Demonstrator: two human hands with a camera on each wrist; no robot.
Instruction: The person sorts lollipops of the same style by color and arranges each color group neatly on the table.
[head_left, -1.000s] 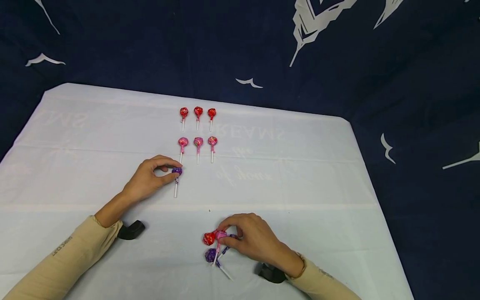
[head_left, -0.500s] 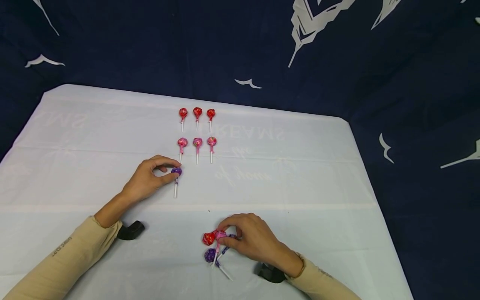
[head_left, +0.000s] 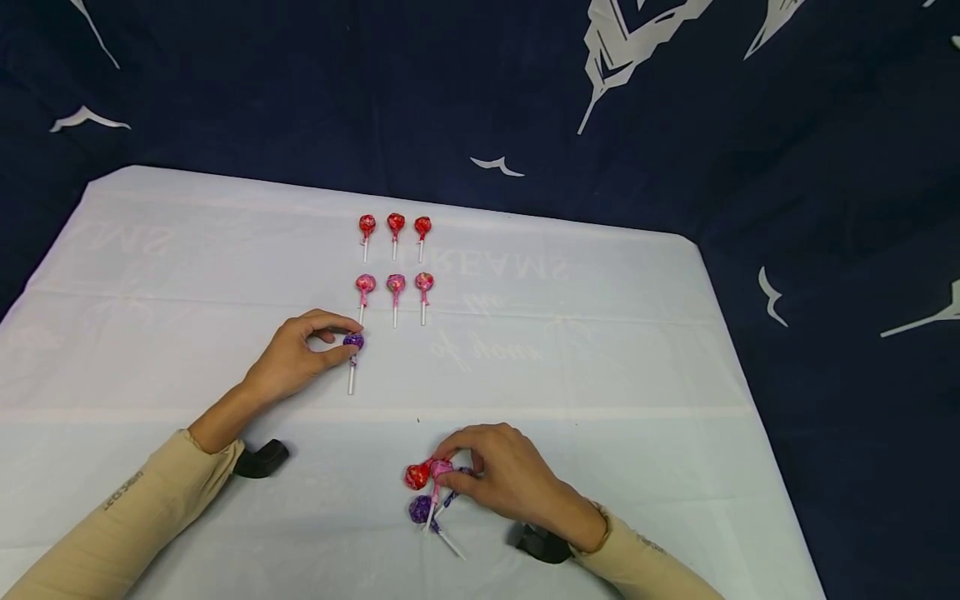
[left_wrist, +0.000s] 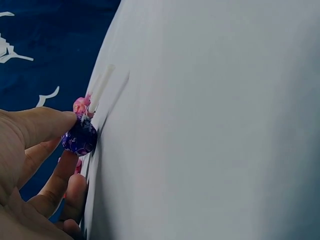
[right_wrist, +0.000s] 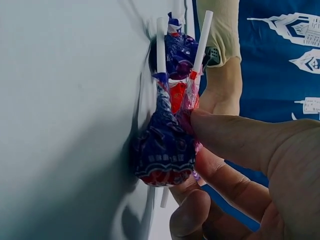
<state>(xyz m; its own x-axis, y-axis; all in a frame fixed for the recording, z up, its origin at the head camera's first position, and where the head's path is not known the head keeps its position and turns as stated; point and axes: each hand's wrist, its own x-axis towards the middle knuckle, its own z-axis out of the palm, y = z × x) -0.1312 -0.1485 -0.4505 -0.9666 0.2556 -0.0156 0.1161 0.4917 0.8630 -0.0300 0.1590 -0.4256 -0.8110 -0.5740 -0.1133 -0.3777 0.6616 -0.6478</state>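
My left hand (head_left: 288,357) pinches the head of a purple lollipop (head_left: 353,342) between thumb and fingers, below the left end of the pink row. In the left wrist view that purple lollipop (left_wrist: 80,136) has its white stick pointing away from the palm. Over a small pile at the front, my right hand (head_left: 513,477) pinches a pink lollipop (head_left: 441,470). Around it lie a red lollipop (head_left: 417,477), a purple lollipop (head_left: 420,509) and another purple one, mostly covered by the hand. The right wrist view shows a purple lollipop (right_wrist: 165,147) close beside the thumb.
Three red lollipops (head_left: 396,223) form a row at the back of the white-covered table (head_left: 600,367). Three pink lollipops (head_left: 395,285) line up in front of them, sticks toward me. Dark blue patterned cloth (head_left: 300,83) lies beyond the table edge.
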